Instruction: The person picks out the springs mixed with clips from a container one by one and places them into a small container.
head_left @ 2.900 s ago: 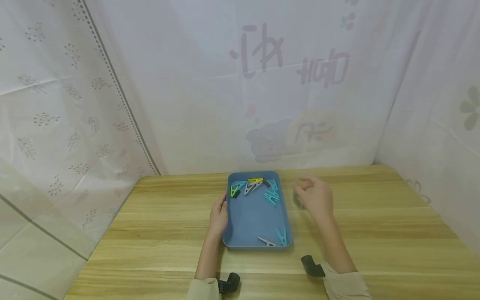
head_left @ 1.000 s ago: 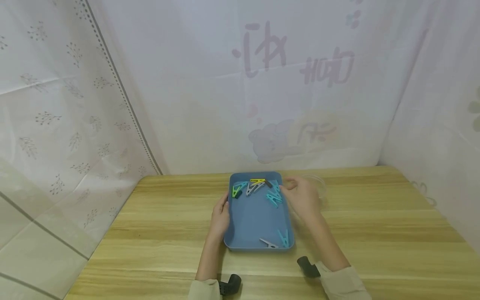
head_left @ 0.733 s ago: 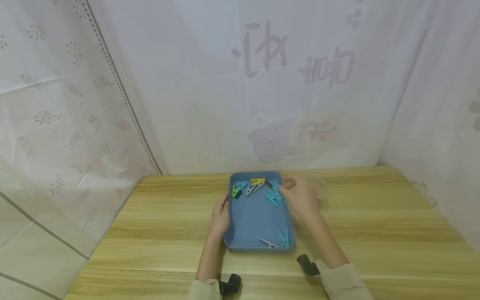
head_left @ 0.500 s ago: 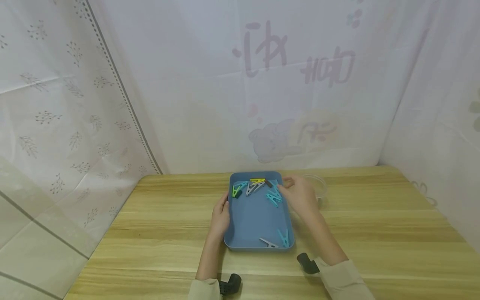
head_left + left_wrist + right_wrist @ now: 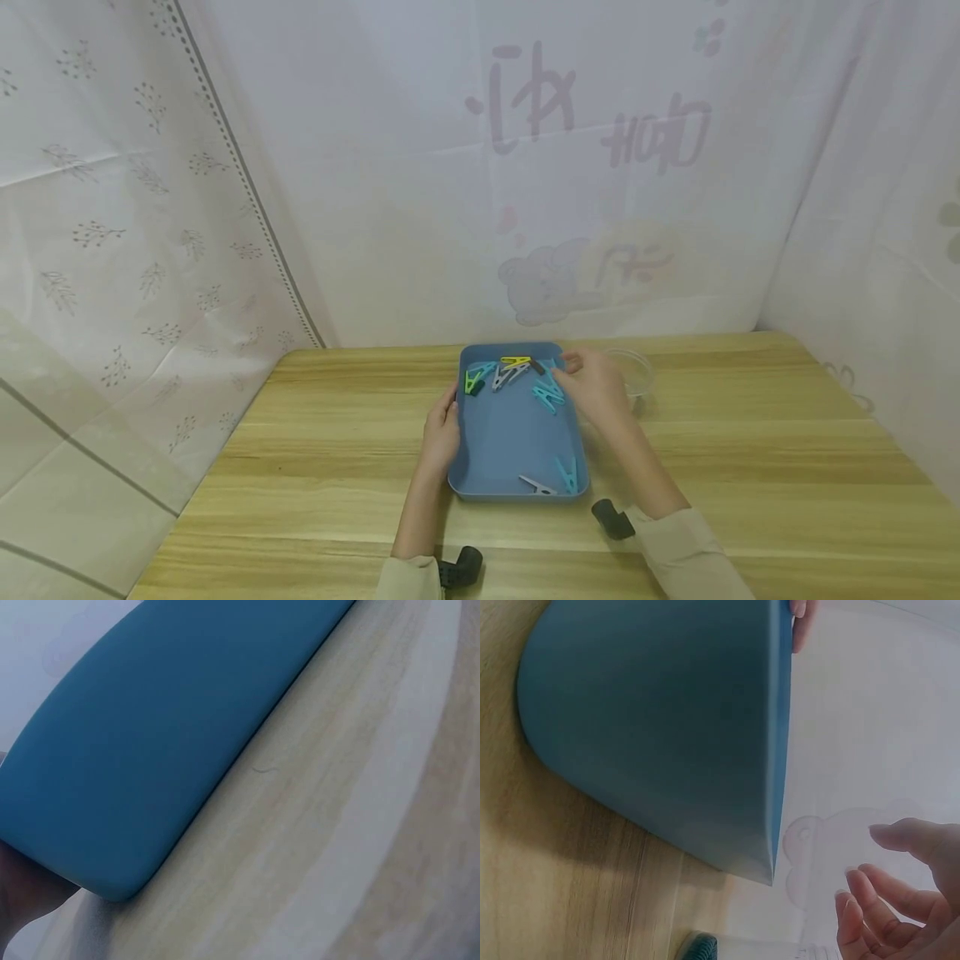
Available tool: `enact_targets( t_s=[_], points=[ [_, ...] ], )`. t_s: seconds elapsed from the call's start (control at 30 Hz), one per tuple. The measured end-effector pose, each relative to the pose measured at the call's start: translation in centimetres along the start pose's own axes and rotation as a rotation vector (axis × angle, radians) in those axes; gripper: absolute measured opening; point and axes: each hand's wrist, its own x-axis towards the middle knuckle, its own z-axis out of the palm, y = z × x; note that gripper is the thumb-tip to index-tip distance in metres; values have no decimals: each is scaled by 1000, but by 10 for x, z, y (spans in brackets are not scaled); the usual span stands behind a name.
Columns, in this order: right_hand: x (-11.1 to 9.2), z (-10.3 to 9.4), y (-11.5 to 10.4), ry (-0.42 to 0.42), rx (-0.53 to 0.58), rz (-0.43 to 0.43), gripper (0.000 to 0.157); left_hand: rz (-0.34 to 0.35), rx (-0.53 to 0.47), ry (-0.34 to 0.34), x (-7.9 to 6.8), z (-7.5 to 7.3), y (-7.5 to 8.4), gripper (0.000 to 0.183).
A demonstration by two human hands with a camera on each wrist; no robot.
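Blue tray (image 5: 510,442) noted on the tabletop (image 5: 337,467), its long axis directed away from the person; whether its far end is slightly raised cannot be told. The left wall is gripped by the left hand (image 5: 441,433). Cluster of teal clips (image 5: 547,398) located in the far right part of the tray, just left of the right hand's thumb tip; by that hand they are more nearly reached. Thumb and fingers of the right hand (image 5: 596,385) are seen parted in the right wrist view, with nothing held between them; contact with the clips cannot be confirmed. The clips are set aslant to the tray's long axis, so a leftward, downward approach over the right rim is judged to be called for. Yellow clip (image 5: 515,361) recorded farther left, along the far end. Clear container (image 5: 633,375) observed just beyond the right hand, outside the tray.
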Motion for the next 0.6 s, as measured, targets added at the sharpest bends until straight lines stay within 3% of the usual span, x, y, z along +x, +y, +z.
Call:
enact_targets(
  t_s=[0.6],
  points=[
    [11, 5, -2, -57, -107, -4, 38, -2, -14, 1, 0, 0, 2, 46]
  ],
)
